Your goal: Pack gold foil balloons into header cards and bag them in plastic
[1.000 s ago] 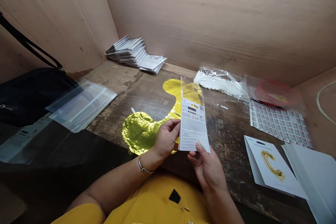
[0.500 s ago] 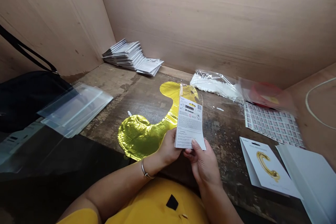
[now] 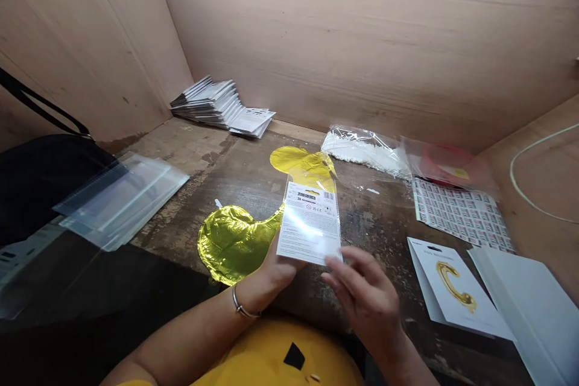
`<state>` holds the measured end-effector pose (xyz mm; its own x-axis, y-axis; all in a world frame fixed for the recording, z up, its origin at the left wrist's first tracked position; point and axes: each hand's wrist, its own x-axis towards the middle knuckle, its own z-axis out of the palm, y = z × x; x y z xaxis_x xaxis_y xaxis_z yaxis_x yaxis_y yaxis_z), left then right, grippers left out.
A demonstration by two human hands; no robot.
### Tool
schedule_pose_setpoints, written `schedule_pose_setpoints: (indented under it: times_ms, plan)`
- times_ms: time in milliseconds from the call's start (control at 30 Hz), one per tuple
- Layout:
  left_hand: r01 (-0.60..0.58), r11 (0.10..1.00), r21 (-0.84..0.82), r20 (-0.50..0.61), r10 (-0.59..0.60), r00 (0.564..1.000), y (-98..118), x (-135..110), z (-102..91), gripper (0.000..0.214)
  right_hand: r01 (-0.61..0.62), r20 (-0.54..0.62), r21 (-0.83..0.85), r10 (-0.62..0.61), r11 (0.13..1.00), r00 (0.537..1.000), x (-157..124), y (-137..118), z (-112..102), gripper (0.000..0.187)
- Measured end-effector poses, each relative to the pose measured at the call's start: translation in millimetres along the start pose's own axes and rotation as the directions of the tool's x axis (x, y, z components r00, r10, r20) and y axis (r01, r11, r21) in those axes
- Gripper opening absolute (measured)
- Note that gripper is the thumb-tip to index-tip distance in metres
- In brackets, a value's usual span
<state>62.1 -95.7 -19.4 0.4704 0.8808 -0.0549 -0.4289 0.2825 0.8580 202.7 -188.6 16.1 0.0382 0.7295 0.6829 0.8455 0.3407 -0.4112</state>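
A printed white card in a clear plastic sleeve [image 3: 310, 223], with a hang hole and a barcode near its top, is tilted up in front of me. My left hand [image 3: 278, 268] is closed on it from beneath, its fingers hidden behind the card. At the card's lower right corner my right hand [image 3: 368, 292] has a thumb and finger pinched, the other fingers loosely curled. Behind the card, a flat gold foil balloon [image 3: 230, 238] lies on the table, partly covered by it.
Stacked packaged cards [image 3: 212, 102] stand at the back left; clear sleeves [image 3: 122, 199] lie left. At the back right are a bag of white material [image 3: 362, 148] and a sticker sheet [image 3: 461, 214]. A folded balloon card [image 3: 456, 289] and white cards [image 3: 534, 301] lie right.
The packaged card has moved slightly left and down and tilted back, now catching glare. My right hand has shifted right, from the card's lower edge to its corner.
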Motion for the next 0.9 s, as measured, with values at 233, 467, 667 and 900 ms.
schedule_pose_setpoints:
  times_ms: [233, 467, 667, 900]
  plan:
    - [-0.006, 0.984, 0.177, 0.022, 0.002, 1.0, 2, -3, 15.0, 0.025, 0.363, 0.062, -0.204, -0.358, 0.909, 0.932, 2, 25, 10, 0.042]
    - [0.009, 0.982, 0.187, 0.014, -0.012, 1.0, 3, -6, 12.3, 0.026, 0.377, 0.102, -0.21, -0.363, 0.902, 0.926, 0, 24, 19, 0.034]
    - [0.115, 0.991, 0.074, 0.05, -0.119, 0.992, 2, -6, 12.1, 0.022, 0.323, 0.111, -0.2, -0.306, 0.925, 0.946, 8, 24, 20, 0.022]
    - [0.159, 0.987, 0.037, 0.027, -0.16, 0.987, 1, -7, 11.1, 0.02, 0.206, 0.092, -0.102, -0.197, 0.973, 0.976, 9, 21, 27, 0.016]
